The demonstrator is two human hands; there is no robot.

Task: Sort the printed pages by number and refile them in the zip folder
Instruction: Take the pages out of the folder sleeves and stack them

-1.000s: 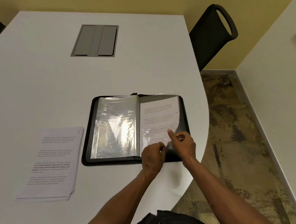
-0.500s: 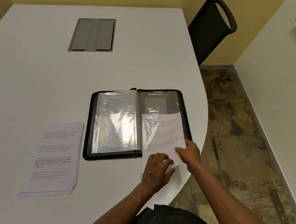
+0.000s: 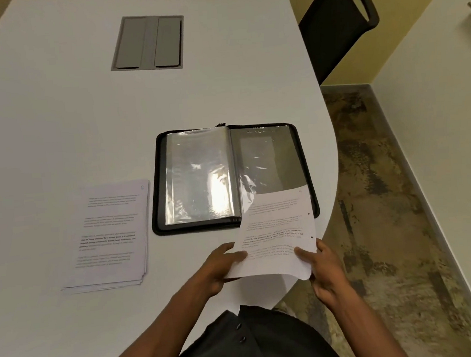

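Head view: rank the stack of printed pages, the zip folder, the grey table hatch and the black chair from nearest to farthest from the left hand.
From the left hand:
1. Zip folder, just ahead, open.
2. Stack of printed pages, to its left.
3. Grey table hatch, far across the table.
4. Black chair, beyond the table's far right edge.

Both bare forearms reach forward from the bottom edge. The left hand (image 3: 217, 266) grips the page's (image 3: 274, 231) near left edge; the right hand (image 3: 323, 269) pinches its near right corner, thumb on top.
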